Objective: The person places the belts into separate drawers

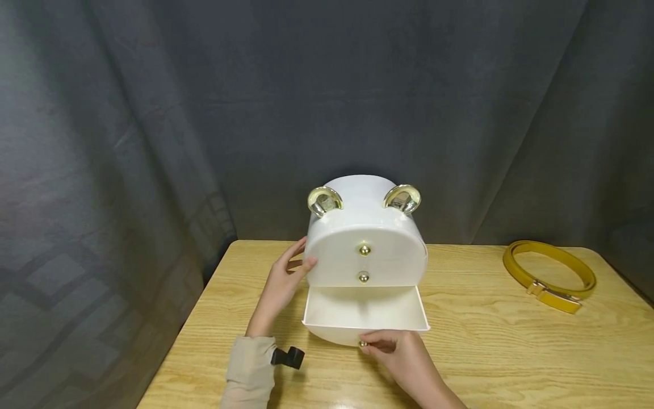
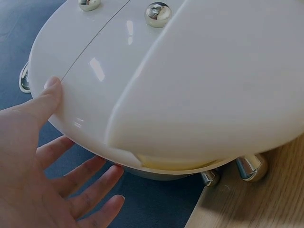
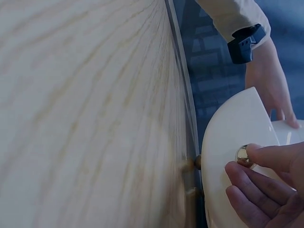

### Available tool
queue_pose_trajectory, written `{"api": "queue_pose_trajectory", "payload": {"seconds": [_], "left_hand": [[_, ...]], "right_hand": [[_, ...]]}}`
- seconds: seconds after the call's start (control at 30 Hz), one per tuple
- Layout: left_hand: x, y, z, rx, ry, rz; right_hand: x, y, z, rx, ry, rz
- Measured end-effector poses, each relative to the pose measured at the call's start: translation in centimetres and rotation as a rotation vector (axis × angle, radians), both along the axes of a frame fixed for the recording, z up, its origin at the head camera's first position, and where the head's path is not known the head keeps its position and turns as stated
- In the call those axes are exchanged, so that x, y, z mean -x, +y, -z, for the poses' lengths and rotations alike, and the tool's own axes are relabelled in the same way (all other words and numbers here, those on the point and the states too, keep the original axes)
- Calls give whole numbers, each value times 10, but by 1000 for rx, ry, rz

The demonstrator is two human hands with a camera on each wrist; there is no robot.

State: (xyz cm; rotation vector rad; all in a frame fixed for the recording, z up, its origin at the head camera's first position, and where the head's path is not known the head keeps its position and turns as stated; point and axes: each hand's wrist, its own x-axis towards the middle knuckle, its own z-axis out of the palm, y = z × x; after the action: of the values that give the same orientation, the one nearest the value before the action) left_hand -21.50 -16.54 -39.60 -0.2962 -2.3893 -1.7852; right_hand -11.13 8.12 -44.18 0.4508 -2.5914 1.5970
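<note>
A white rounded storage box [image 1: 363, 199] with two gold ears [image 1: 402, 199] stands on the table, its bottom drawer [image 1: 337, 309] pulled out. Nothing shows inside that drawer. Two more gold knobs [image 1: 364, 250] sit on the drawer fronts above. With thumb and fingertips my right hand [image 1: 406, 355] pinches the bottom drawer's gold knob [image 3: 242, 156]. My left hand [image 1: 280, 281] rests on the box's left side; its thumb [image 2: 51, 90] touches the front and its spread, fairly straight fingers [image 2: 95, 190] lie along the side edge.
A coiled yellow belt [image 1: 559, 302] with a gold buckle lies to the right on the wooden table [image 1: 485, 352]. Dark grey curtains [image 1: 357, 102] hang behind the table and to its left. A black strap device [image 1: 288, 357] is on my left wrist.
</note>
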Motion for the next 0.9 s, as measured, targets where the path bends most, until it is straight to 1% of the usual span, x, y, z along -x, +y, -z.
{"api": "queue_pose_trajectory", "payload": {"seconds": [0.27, 0.47, 0.77, 0.9], "left_hand": [[1, 1, -1, -6, -13, 5], [1, 2, -1, -13, -20, 3], [1, 1, -1, -12, -13, 5], [-1, 1, -3, -18, -15, 5]], "right_hand": [[-4, 3, 0, -18, -1, -15], [-7, 3, -1, -8, -6, -32], [-7, 5, 0, -18, -25, -42], [-7, 6, 0, -22, -38, -63]]}}
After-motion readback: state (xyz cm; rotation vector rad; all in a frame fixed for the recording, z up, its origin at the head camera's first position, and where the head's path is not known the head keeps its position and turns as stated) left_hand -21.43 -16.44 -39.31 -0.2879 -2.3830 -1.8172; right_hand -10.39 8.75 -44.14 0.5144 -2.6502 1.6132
